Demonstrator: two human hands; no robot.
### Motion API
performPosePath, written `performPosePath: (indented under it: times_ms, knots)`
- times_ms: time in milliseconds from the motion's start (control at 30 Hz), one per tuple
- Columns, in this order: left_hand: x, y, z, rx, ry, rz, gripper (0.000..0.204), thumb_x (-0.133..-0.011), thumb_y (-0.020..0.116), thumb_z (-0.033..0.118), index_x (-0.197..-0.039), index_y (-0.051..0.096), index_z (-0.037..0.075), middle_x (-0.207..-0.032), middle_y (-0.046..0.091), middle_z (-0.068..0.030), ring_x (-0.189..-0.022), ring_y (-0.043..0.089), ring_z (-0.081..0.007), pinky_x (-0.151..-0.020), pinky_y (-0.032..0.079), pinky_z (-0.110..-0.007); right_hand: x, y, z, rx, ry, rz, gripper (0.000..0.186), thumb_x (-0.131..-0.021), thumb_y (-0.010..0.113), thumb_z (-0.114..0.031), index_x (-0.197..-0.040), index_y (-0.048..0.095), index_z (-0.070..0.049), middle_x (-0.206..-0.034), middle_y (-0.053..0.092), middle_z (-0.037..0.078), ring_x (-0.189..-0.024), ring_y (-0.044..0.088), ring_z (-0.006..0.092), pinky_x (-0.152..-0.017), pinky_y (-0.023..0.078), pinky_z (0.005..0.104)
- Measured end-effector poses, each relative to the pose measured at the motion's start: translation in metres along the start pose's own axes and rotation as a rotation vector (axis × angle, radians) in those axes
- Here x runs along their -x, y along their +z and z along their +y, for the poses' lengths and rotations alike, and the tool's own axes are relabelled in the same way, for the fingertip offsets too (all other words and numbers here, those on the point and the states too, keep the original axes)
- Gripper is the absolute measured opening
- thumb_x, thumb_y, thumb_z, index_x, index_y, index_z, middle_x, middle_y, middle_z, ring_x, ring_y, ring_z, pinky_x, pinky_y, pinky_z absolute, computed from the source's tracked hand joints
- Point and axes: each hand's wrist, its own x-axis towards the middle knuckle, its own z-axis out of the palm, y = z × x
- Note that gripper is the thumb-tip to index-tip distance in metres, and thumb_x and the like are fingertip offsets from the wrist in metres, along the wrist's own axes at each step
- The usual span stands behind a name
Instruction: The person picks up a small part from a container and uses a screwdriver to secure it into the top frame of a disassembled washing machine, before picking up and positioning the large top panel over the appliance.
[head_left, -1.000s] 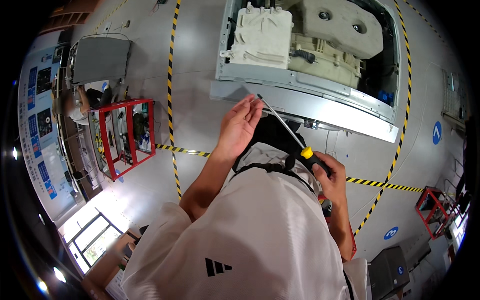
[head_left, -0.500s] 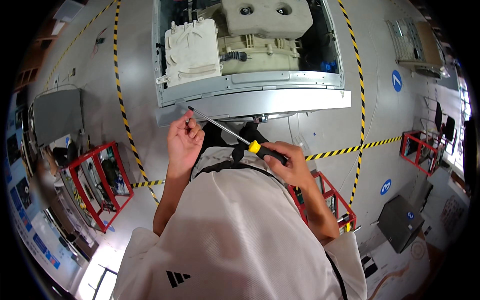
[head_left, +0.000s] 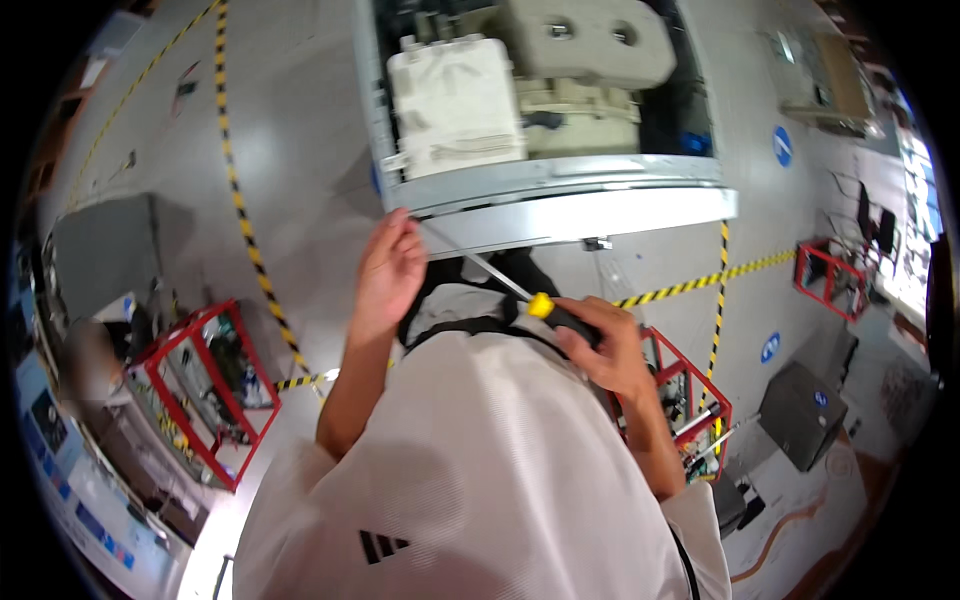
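Observation:
My right hand [head_left: 612, 350] is wrapped round the black handle of a screwdriver [head_left: 540, 305] with a yellow collar. Its long metal shaft slants up and left to the front of an opened washing machine [head_left: 585, 217]. Beside the shaft's far end is my left hand [head_left: 392, 268], fingers curled and pinched close to the machine's front left corner. Whether something small sits in that pinch is too blurred to tell. Inside the uncovered top are a white drawer housing [head_left: 455, 105] and a grey counterweight block [head_left: 590, 45].
Red-framed carts with tools stand at the left [head_left: 205, 385] and by my right forearm [head_left: 675, 380]. Black-and-yellow tape [head_left: 245, 215] marks the floor. A grey box [head_left: 803, 428] sits at right. Another person [head_left: 100, 360], blurred, is at far left.
My view has shifted, so the machine appears farther right. My left hand has turned and its fingers have come up to the machine's corner by the screwdriver tip. The right hand keeps its grip.

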Motion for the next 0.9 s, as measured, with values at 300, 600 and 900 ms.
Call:
performPosePath:
  times_ms: [300,600,900]
  knots:
    - [0.008,0.000,0.029,0.117,-0.004,-0.043,0.016,-0.091,0.054,0.011,-0.102,0.059,0.000,-0.091,0.059,-0.0085,-0.070,0.054,-0.0085,-0.067,0.049,-0.022,-0.011,0.028,-0.031,0.094,0.017,-0.006,0.033,-0.069,0.064,-0.010,-0.100,0.064,0.002,-0.064,0.050,0.008,-0.056,0.045,0.0172,-0.053,0.037,0.0273]
    - [0.011,-0.016,0.032,0.192,-0.026,-0.062,0.017,-0.092,0.052,0.011,-0.102,0.057,-0.001,-0.096,0.060,-0.0104,-0.075,0.059,-0.0099,-0.073,0.054,-0.023,-0.020,0.033,-0.037,0.170,0.034,-0.044,0.033,-0.070,0.064,-0.011,-0.101,0.065,0.001,-0.066,0.052,0.010,-0.056,0.046,0.0172,-0.053,0.039,0.0266]
    - [0.008,-0.019,0.018,0.147,-0.027,0.034,0.017,-0.091,0.053,0.009,-0.105,0.055,-0.001,-0.095,0.060,-0.0093,-0.074,0.060,-0.0088,-0.073,0.055,-0.024,-0.015,0.031,-0.046,0.391,-0.072,0.006,0.036,-0.068,0.066,-0.009,-0.103,0.065,-0.002,-0.084,0.056,0.013,-0.066,0.058,0.0222,-0.061,0.049,0.0306]
